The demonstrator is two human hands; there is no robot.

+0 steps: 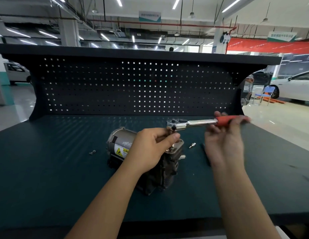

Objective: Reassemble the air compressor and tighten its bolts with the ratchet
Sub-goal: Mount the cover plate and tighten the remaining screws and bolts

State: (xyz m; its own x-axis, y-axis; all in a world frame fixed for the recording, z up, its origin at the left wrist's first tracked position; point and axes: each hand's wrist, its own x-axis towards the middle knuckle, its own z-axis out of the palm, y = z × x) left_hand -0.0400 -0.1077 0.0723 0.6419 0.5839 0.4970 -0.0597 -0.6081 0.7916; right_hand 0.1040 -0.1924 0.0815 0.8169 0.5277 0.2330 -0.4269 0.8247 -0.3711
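Air compressor (141,157) mid-bench, ratchet (198,124) above its right end, perhaps a fitting (192,145) just right

Compressor (157,171) top and ratchet (193,123) socket behind left hand (150,145).
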